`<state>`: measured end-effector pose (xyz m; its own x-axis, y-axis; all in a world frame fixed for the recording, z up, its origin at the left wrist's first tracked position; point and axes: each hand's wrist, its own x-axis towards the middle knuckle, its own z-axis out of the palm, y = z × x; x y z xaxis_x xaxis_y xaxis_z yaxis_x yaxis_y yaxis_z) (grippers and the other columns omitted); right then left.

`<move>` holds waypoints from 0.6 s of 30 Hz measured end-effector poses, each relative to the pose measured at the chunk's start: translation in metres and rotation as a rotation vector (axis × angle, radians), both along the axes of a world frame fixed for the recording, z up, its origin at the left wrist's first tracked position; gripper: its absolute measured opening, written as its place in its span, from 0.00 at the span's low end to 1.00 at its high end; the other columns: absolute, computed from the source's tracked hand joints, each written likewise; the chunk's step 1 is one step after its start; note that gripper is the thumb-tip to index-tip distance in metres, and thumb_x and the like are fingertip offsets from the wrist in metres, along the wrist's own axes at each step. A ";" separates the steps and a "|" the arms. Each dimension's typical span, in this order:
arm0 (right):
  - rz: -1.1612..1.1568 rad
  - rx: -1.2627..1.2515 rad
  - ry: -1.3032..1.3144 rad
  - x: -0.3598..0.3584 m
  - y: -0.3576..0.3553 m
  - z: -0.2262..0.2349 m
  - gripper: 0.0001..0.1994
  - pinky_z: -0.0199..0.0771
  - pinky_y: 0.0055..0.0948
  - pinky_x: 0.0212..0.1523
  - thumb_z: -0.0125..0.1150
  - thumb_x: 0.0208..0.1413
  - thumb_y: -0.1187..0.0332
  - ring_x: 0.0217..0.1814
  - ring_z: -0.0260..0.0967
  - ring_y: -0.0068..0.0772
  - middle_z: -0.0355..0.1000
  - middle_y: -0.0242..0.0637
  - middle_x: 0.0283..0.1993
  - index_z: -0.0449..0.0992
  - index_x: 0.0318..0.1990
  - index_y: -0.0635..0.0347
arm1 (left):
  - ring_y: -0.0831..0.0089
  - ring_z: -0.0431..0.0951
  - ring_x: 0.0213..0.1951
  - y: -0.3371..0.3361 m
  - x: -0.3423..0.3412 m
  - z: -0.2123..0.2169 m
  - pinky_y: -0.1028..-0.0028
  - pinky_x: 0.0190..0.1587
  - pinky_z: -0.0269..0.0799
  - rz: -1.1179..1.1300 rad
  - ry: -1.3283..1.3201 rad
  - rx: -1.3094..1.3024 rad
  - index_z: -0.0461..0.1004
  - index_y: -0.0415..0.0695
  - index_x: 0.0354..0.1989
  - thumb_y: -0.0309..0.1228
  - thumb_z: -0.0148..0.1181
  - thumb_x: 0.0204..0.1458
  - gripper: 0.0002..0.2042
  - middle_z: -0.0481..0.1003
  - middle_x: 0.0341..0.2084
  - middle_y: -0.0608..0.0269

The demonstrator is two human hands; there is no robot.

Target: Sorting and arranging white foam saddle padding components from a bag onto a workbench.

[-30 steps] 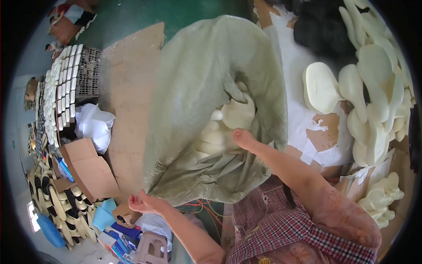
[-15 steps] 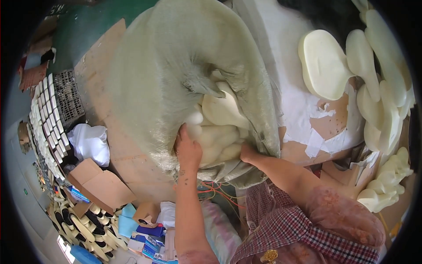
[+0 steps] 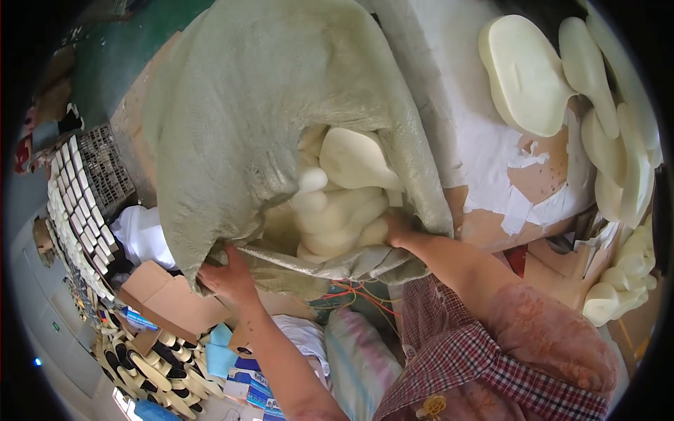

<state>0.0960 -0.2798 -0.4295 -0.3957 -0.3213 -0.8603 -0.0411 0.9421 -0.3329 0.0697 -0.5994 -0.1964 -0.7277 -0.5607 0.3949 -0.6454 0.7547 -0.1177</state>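
Observation:
A large grey-green woven sack (image 3: 281, 91) lies with its mouth toward me. Inside it are several cream-coloured, rounded moulded pieces, like foam pads; one broad flat piece (image 3: 354, 158) rests above a cluster of bulging ones (image 3: 337, 221). My left hand (image 3: 230, 279) is closed on the sack's rim at its left lower corner, thumb uppermost. At the right side of the mouth, my right hand (image 3: 400, 230) reaches in beside the cream pieces. Its fingers are hidden by the pieces and the sack, so what they hold does not show.
More cream pieces (image 3: 526, 77) lie on a paper-covered surface (image 3: 456, 126) at right, its covering torn. To the left are an open cardboard box (image 3: 165, 298), a white bag (image 3: 142, 235), a dark crate (image 3: 105, 165) and a pile of black-and-cream pieces (image 3: 151, 368). Orange cords (image 3: 358, 291) hang below the sack.
My left hand has come out of the sack's mouth and moved left and down to its rim. The mouth is spread wider, showing more cream pieces. My right hand stays at the right side.

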 end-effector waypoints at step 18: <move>-0.172 -1.045 0.614 -0.183 -0.194 0.159 0.22 0.66 0.37 0.50 0.60 0.43 0.68 0.49 0.63 0.45 0.66 0.44 0.43 0.65 0.48 0.64 | 0.63 0.71 0.45 -0.076 -0.093 0.120 0.70 0.46 0.68 -0.121 0.843 1.153 0.61 0.32 0.54 0.30 0.58 0.49 0.25 0.68 0.46 0.50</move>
